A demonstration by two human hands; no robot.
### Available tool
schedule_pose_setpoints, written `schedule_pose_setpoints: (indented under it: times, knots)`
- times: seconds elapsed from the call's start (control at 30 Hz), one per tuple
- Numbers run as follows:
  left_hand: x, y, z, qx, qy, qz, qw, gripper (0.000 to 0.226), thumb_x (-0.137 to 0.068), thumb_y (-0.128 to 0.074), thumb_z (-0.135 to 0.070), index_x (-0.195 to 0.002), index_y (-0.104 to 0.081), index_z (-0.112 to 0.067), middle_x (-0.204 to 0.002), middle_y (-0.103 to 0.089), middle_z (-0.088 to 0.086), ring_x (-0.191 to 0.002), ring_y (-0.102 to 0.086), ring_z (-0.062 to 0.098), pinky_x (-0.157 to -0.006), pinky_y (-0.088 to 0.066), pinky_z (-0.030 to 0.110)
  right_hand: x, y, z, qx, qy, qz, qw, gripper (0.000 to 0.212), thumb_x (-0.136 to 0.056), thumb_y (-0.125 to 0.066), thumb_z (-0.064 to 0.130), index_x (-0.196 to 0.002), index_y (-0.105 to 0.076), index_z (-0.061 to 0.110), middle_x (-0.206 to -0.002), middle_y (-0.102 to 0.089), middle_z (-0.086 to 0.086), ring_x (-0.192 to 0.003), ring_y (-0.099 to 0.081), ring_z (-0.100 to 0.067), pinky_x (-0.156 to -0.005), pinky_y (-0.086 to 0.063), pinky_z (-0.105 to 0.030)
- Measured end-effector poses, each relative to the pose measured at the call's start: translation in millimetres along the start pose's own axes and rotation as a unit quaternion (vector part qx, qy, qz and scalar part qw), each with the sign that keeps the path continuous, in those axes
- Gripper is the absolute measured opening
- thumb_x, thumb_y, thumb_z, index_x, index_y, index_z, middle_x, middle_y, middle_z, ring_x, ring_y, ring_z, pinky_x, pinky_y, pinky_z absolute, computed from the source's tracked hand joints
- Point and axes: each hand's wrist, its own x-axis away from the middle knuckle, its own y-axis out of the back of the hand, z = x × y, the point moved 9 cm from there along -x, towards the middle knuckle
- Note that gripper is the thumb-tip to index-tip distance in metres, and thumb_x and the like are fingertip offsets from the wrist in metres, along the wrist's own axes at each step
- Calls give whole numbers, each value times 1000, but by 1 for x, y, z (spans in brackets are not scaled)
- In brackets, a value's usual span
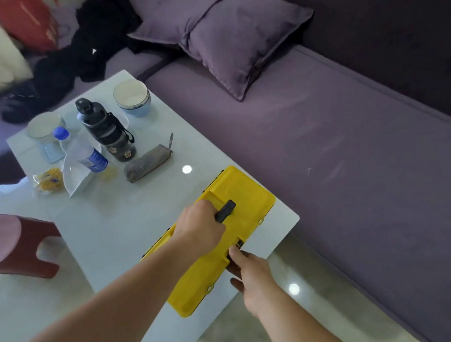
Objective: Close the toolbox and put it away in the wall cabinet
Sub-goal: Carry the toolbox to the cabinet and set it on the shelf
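I see R hand [253, 272] fingers curled at the latch on toolbox [223, 243] front edge. L hand [201, 226] gripping black handle [225, 211]. Box lid down, on white table [107, 225] near sofa [327, 146].

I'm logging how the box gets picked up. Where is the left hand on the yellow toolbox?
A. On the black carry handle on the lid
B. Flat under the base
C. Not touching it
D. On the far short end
A: the left hand is wrapped around the black carry handle on top of the yellow toolbox.
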Motion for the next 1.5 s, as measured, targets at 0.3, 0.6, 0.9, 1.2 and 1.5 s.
schedule_pose_setpoints:
  times: [0.3,0.6,0.9,1.2,1.5]
  knots:
    - [113,100,-198,-42,-108,6,993,18,-79,-64,-14,-88,-70,1,-69,-55,9,-58,-51,25,-51,-39,30,158,80,115,-49,72,1,996,24,-85,-69,38,-95,-70,17,-95,-77,-1,-92,-70,-14,-75,-49,-36]
    - [268,182,-429,9,-188,-43,981,13,-82,-64,-5,-71,-57,-3,-61,-59,14,-54,-58,28,-58,-48,34,332,219,254,-109,172,-29,979,67,-59,-86,50,-107,-62,9,-94,-73,-10,-86,-69,-26,-70,-53,-38]
    - [394,208,-625,26,-280,-57,958,21,-76,-66,-5,-89,-72,11,-86,-74,30,-72,-71,40,-77,-60,52,471,373,317,-217,213,-34,952,65,-60,-80,58,-104,-56,17,-109,-56,-6,-101,-57,-26,-79,-54,-47]
    - [484,140,-825,43,-436,38,898,9,-82,-61,-1,-75,-58,3,-62,-60,21,-46,-58,29,-50,-54,36,538,469,359,-442,329,184,814,47,-74,-71,47,-102,-75,9,-114,-71,-16,-101,-67,-36,-70,-59,-51]
    - [584,1,-1014,11,-520,127,845,12,-81,-62,2,-86,-52,7,-65,-59,24,-44,-57,31,-54,-57,44,629,715,341,-410,386,-140,815,42,-69,-71,59,-78,-76,18,-74,-75,-13,-87,-68,-36,-54,-57,-40]
